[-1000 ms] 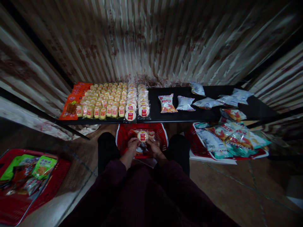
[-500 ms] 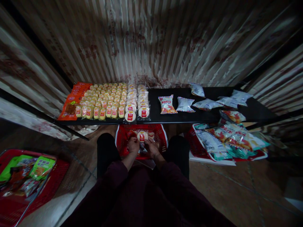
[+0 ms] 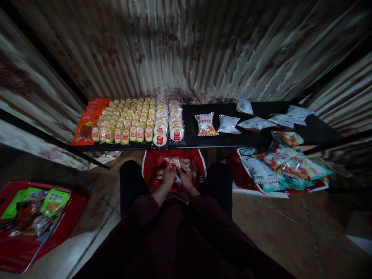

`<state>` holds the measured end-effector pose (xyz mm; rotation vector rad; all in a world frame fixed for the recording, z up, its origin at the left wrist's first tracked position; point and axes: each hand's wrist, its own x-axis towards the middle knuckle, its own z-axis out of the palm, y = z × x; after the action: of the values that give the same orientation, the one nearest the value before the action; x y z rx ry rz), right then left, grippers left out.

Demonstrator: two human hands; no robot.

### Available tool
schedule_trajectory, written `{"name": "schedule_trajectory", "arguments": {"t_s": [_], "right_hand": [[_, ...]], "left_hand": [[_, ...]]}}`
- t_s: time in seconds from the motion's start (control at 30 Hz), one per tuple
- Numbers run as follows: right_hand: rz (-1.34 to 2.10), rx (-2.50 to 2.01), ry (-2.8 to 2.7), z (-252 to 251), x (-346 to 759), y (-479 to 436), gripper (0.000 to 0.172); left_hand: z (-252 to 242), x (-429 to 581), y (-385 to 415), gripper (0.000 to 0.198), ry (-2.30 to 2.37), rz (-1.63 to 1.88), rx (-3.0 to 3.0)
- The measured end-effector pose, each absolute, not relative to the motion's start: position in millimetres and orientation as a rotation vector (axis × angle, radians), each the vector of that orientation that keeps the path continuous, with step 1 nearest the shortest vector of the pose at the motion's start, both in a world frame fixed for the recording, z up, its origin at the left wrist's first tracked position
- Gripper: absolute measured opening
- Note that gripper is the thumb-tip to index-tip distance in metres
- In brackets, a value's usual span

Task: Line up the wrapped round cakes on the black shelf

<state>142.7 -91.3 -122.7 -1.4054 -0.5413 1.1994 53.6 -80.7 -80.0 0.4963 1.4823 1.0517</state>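
Observation:
Between my knees stands a red basket (image 3: pixel 147 166) with some wrapped snacks inside. Over it, my left hand (image 3: pixel 168 176) and my right hand (image 3: pixel 186 176) are both closed on a packet of round white crackers (image 3: pixel 174 162) with a red label. The fingers partly cover the packet. Just beyond, at the shelf's front edge, lie two rows of similar round cracker packets (image 3: pixel 176 135). Left of these are many small yellow wrapped cakes (image 3: pixel 133 133) in rows, then orange packets (image 3: pixel 84 131) at the end.
A black shelf (image 3: pixel 200 142) runs across in front of me, with puffy snack bags (image 3: pixel 206 124) scattered on its right half. A red basket heaped with snack bags (image 3: pixel 258 172) stands at right. Another red basket (image 3: pixel 69 217) sits on the floor at left.
My hands have drawn closer together around the cracker packet, which is tilted and more covered by fingers now. The view has shifted slightly; the shelf goods look unchanged.

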Motion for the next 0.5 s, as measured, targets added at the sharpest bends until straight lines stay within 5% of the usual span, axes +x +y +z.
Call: {"name": "schedule_trajectory", "arguments": {"t_s": [0.5], "right_hand": [[0.931, -1.525, -1.319, -117, 135, -98, 0.037]], "left_hand": [[-102, 51, -83, 0.012, 1.427, 1.061, 0.515]]}}
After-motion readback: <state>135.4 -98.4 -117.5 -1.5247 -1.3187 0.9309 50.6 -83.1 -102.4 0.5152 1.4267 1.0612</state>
